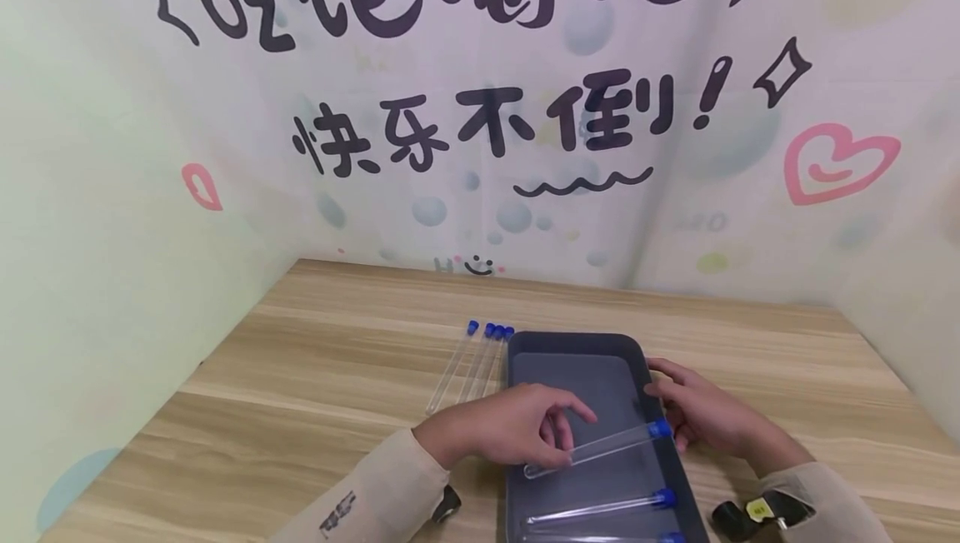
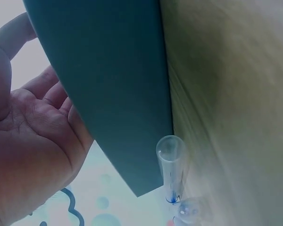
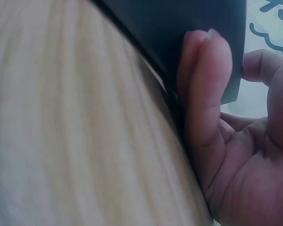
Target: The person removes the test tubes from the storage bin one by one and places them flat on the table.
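My left hand (image 1: 517, 426) reaches over the dark grey tray (image 1: 577, 343), thumb and curled fingers at a clear test tube (image 1: 615, 443) near its rounded end. Its index finger stands out straight. The tube lies slanted, with its blue cap at the tray's right wall. Two more capped tubes lie nearer in the tray, one a test tube (image 1: 592, 511) in full view, the other cut by the frame. My right hand (image 1: 705, 414) grips the tray's right side; in the right wrist view its fingers (image 3: 205, 80) press the outer wall.
Several blue-capped test tubes (image 1: 453, 368) lie on the wooden table (image 1: 300, 376) just left of the tray, partly behind the left forearm. A printed cloth (image 1: 480, 210) hangs along the table's back edge, and pale walls stand at both sides.
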`<state>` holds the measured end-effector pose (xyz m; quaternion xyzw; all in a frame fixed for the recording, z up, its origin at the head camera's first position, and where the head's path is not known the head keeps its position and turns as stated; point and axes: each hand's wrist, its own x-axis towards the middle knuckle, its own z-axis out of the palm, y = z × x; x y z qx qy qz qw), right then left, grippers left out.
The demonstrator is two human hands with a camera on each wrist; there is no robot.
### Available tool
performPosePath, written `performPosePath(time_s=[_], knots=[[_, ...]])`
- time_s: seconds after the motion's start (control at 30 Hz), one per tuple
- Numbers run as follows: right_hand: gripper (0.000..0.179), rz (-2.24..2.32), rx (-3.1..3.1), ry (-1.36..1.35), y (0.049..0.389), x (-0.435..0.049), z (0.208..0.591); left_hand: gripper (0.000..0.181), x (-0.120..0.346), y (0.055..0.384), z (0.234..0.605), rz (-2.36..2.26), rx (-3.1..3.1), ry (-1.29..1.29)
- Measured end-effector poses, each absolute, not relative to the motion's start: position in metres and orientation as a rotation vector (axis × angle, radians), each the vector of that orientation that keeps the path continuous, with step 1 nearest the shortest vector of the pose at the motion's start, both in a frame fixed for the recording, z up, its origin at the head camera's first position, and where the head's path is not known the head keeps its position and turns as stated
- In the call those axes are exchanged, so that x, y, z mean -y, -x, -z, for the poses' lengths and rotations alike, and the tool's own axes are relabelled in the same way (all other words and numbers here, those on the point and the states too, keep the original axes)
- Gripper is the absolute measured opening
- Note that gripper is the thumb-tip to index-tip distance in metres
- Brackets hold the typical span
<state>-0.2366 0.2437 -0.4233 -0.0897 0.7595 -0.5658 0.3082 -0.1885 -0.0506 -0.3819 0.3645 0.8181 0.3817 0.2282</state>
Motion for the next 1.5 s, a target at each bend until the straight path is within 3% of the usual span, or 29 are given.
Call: performPosePath(time_s=[1.5], knots=[[0.065, 1.520, -1.980, 0.255, 0.2357, -0.2424, 0.4244, 0.047, 0.0574, 0.1892, 0.3742, -1.011, -2.325, -0.959]])
